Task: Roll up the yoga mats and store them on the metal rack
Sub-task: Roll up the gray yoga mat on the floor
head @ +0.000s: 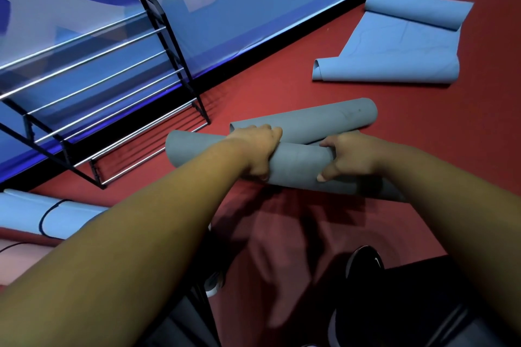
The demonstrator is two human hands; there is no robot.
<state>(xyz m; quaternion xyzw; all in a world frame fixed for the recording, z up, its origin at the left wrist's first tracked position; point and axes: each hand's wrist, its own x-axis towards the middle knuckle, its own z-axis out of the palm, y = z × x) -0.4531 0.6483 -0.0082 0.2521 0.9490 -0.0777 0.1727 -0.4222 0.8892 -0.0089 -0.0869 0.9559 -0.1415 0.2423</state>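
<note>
A grey yoga mat [298,162], rolled into a tube, is held above the red floor. My left hand [258,149] grips the roll near its middle, fingers curled over the top. At the roll's right part my right hand [349,156] grips it with thumb and fingers around it. A second grey roll [318,120] lies just behind, crossing under the first. The black metal rack [112,84] with chrome bars stands to the left against the blue wall, and its bars that I see carry no mats.
A light blue mat [394,48] lies partly unrolled on the floor at the back right. Another light blue rolled mat [50,217] with a black strap sits at the left edge, a pink one [17,259] below it. My dark shoes [363,262] are at the bottom.
</note>
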